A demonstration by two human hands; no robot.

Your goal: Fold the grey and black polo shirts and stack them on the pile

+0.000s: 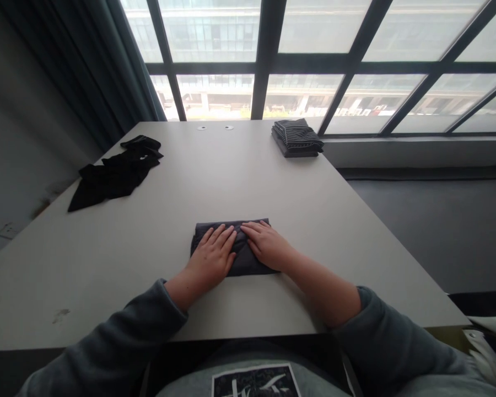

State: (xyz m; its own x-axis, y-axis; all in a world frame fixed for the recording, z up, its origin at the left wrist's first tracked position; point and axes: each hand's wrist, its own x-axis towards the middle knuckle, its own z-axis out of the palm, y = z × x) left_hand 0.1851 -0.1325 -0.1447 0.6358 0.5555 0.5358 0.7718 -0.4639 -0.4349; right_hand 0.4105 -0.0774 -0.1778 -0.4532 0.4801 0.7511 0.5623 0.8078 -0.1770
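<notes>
A dark grey folded garment (248, 262) lies flat near the front of the white table, its long side running left to right. My left hand (213, 255) rests palm down on its left half, fingers stretched out. On the right half lies my right hand (268, 242), also flat, with its fingers pointing left toward the other hand. The two hands' fingertips are close together but apart. Parts of the cloth are hidden under both hands, and its exact kind cannot be made out.
Crumpled black clothing (118, 171) lies at the table's far left. A stack of folded garments (297, 138), striped on top, sits at the far right corner. Two round white fittings (228, 128) are near the back edge of the table (215, 176). Windows stand behind.
</notes>
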